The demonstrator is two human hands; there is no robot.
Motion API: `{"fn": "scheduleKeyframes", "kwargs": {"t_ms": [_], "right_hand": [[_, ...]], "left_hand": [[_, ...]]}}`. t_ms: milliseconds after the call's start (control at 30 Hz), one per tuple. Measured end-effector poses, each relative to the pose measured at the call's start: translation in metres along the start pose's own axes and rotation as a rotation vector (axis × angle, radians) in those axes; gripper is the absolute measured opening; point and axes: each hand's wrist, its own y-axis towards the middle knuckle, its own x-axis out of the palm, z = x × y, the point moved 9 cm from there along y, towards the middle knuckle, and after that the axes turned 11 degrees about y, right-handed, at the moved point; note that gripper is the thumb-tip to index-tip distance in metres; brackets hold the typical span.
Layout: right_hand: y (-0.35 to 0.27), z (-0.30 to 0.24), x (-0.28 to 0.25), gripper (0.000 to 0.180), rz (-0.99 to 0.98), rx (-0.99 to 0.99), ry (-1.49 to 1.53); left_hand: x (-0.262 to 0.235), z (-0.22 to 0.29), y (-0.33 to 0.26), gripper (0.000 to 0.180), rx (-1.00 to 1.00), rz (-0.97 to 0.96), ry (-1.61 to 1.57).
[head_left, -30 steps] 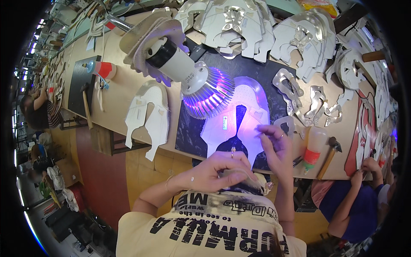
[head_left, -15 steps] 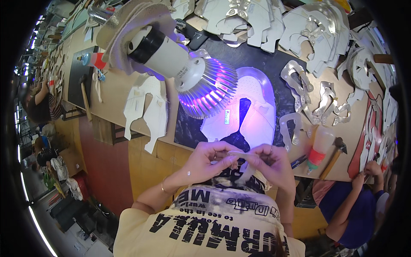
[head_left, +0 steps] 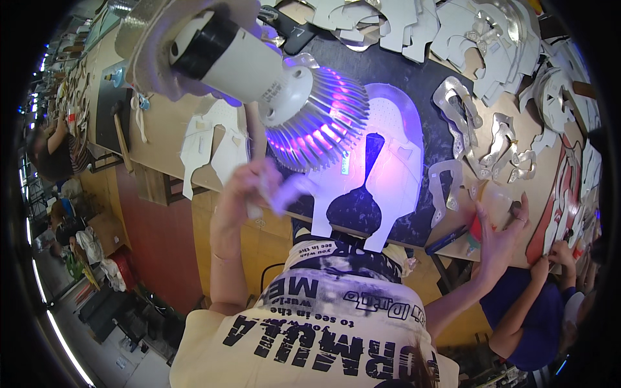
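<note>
Left hand (head_left: 254, 183) blurred, fingers closed on a pale strip (head_left: 290, 194) at the front edge of the surface (head_left: 158, 139), between a single white piece (head_left: 199, 143) and the lamp-lit one; the strip's outline is smeared. Right hand (head_left: 499, 231) wide, thumb and fingers spread on either side of a bottle (head_left: 497, 202) with a red band, near the front edge toward the right; firm contact cannot be told. White arch-shaped piece (head_left: 396, 171) lies on a black board (head_left: 429, 81), its two legs reaching the front edge, violet light across it. Finned lamp (head_left: 317, 119) hangs above its left side. Right of the piece: several silvery cut pieces (head_left: 502, 145), near but apart. Dark pen-like tool (head_left: 446, 240) at the front edge, just left of the bottle. Stacked white pieces (head_left: 482, 45) along the back edge. Hammer (head_left: 121, 137) toward the left end, handle reaching the front edge. Co-worker's hands (head_left: 561, 254) at the far right.
</note>
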Motion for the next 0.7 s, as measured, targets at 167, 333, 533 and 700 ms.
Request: {"fn": "scheduleKeyframes", "kwargs": {"t_ms": [167,333,533,700], "right_hand": [[-0.013,0.059,0.028,0.084,-0.3,0.237,0.085],[-0.015,0.07,0.025,0.064,-0.179,0.365,0.607],[-0.005,-0.016,0.023,0.062,-0.146,-0.041,1.599],[-0.009,-0.077,0.07,0.057,-0.044,0.008,1.341]], "left_hand": [[-0.033,0.005,0.007,0.031,0.106,0.231,-0.207],[0.005,0.005,0.01,0.046,0.02,0.388,0.716],[0.048,0.006,0.022,0.054,0.119,0.375,0.951],[0.059,0.012,0.036,0.038,0.084,0.227,0.878]]}}
